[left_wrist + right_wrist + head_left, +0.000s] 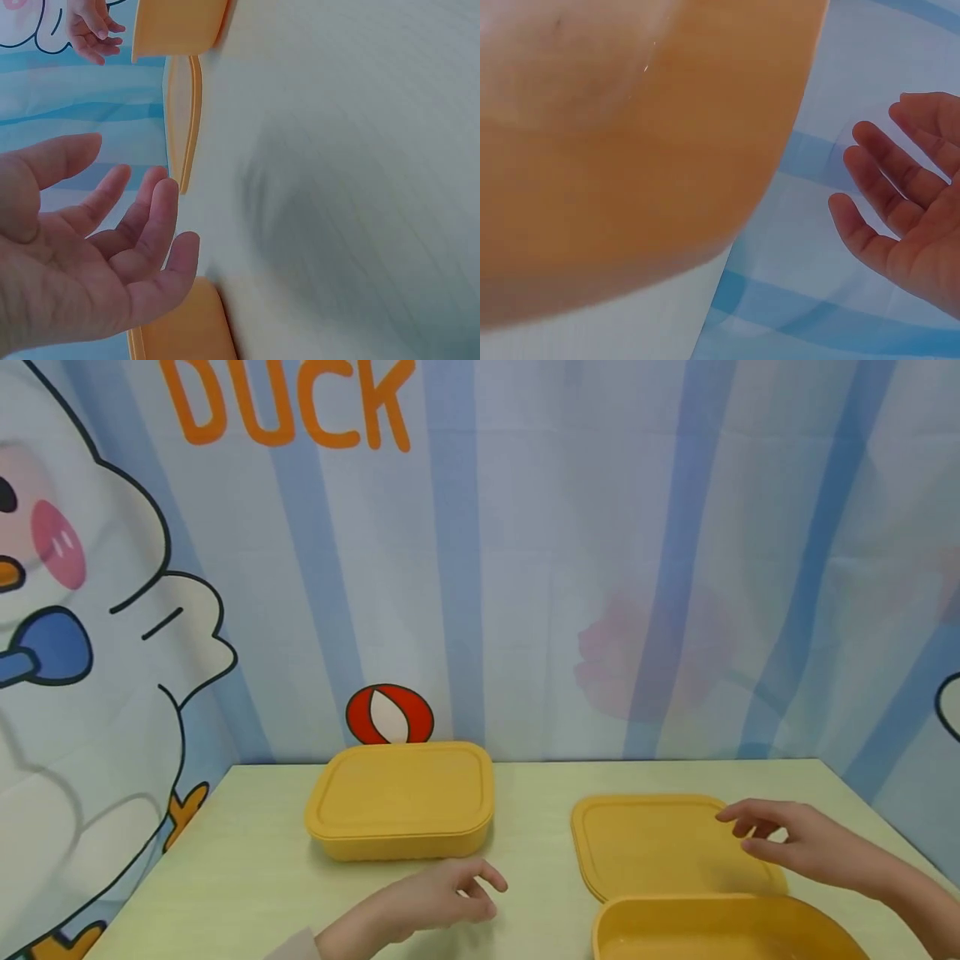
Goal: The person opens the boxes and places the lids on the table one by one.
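A yellow lidded box [401,797] stands at the back left of the table, its lid lying on top. In front of it my left hand [427,902] hovers with relaxed, slightly bent fingers and nothing in them; the left wrist view shows the palm of that hand [105,255]. At the right lies a flat yellow lid [660,843]. An open yellow box [720,910] sits in front of this lid, partly cut off by the frame's bottom edge. My right hand [802,843] is above the lid's right side, loosely bent and holding nothing.
The pale yellow-green table [247,860] ends at a blue-and-white striped curtain [517,610] along its back. A large cartoon duck [97,693] is printed on the curtain at the left.
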A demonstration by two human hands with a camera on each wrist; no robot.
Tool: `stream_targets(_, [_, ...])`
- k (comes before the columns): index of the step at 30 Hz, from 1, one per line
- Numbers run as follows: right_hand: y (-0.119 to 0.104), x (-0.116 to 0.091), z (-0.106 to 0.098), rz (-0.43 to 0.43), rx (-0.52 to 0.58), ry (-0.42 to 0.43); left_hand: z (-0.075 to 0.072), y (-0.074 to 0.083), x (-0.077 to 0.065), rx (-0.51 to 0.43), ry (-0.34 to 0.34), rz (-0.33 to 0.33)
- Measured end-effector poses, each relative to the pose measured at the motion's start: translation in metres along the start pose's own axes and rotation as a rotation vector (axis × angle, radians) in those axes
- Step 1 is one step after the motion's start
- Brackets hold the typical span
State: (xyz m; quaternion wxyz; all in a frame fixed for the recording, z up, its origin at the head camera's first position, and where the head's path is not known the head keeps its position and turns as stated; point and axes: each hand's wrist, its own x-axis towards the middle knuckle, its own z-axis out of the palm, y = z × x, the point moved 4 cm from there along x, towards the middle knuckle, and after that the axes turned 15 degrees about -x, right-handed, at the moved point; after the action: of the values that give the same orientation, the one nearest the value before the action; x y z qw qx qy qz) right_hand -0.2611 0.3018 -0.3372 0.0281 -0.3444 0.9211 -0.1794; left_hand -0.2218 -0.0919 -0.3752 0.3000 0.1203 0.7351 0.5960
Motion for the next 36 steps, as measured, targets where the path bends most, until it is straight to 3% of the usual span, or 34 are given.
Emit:
stream_targets(8, [-0.02, 0.01, 0.005, -0.077, 0.05, -0.006, -0.026, -0.018, -0.026, -0.024, 0.049, -0.044])
stream_targets(20, [-0.045, 0.031, 0.007, -0.092, 0.057, -0.022, -0.072, -0.023, -0.069, -0.109, 0.145, -0.069])
stream_targets(28, [-0.054, 0.045, 0.013, -0.061, 0.106, -0.052, -0.092, -0.031, -0.083, -0.146, 0.214, -0.094])
stream_targets(36, [-0.062, 0.059, 0.013, -0.032, 0.125, -0.069, -0.105, -0.044, -0.086, -0.147, 0.243, -0.109])
